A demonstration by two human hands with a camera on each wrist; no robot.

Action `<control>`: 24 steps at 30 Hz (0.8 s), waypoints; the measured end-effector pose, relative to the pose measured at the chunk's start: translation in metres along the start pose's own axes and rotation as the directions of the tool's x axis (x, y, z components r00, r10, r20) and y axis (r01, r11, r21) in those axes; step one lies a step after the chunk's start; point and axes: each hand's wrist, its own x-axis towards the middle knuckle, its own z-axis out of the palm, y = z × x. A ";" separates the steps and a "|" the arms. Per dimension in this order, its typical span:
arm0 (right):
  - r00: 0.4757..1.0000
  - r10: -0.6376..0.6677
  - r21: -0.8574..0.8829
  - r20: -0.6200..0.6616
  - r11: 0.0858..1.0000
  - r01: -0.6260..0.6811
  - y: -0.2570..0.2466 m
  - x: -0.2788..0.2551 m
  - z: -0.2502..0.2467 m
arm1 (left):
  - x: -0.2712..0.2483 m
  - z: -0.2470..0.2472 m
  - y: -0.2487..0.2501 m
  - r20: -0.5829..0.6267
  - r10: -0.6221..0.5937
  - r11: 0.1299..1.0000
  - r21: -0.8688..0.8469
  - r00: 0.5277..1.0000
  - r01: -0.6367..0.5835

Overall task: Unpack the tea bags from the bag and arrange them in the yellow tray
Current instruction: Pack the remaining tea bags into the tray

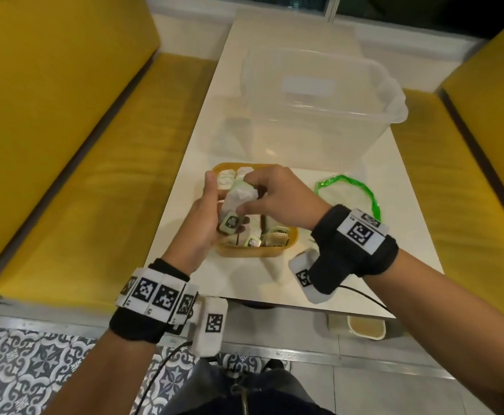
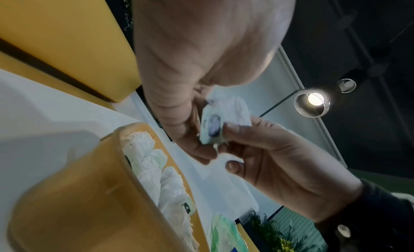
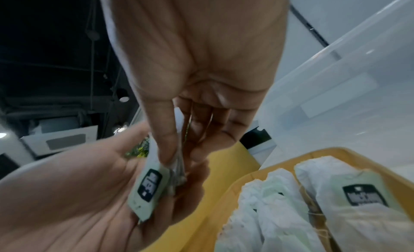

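Over the yellow tray (image 1: 289, 245), both hands hold one white tea bag (image 1: 234, 202). My left hand (image 1: 216, 205) cups it from below with the thumb up, and its green tag (image 1: 230, 224) lies against the palm. From the right, my right hand (image 1: 246, 191) pinches the bag's paper between thumb and fingers. The wrist views show the same tag (image 2: 212, 130) (image 3: 149, 188) pinched between the two hands. Several tea bags (image 1: 270, 236) (image 3: 336, 194) lie in the tray. The green-rimmed plastic bag (image 1: 346, 190) lies open on the table, right of the tray.
A large clear plastic bin (image 1: 319, 106) stands just behind the tray on the white table (image 1: 244, 283). Yellow benches (image 1: 95, 175) flank the table on both sides. A small container (image 1: 364, 326) sits on the floor under the table's near edge.
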 end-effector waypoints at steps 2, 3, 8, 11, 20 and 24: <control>0.998 0.047 -0.102 -0.037 0.994 -0.050 0.010 0.001 -0.007 | 0.004 -0.012 -0.007 -0.112 0.113 0.980 0.176 0.987 -0.092; 0.997 0.069 -0.186 -0.028 0.980 -0.073 0.016 0.003 -0.008 | 0.006 -0.019 -0.011 -0.128 0.205 0.939 0.305 0.970 -0.158; 0.976 0.161 -0.443 0.146 0.893 -0.081 0.034 0.003 0.021 | 0.004 -0.037 -0.033 0.106 0.388 0.507 0.805 0.915 -0.308; 0.949 0.196 -0.515 0.247 0.856 -0.043 0.030 0.003 0.036 | -0.001 -0.035 -0.043 0.220 0.364 0.362 0.862 0.905 -0.356; 0.890 0.210 -0.646 0.404 0.755 0.115 0.024 0.014 0.048 | 0.000 -0.038 -0.051 0.239 0.355 0.316 0.879 0.904 -0.356; 0.896 0.205 -0.698 0.395 0.701 0.147 0.020 0.014 0.051 | 0.001 -0.039 -0.052 0.227 0.354 0.327 0.879 0.907 -0.347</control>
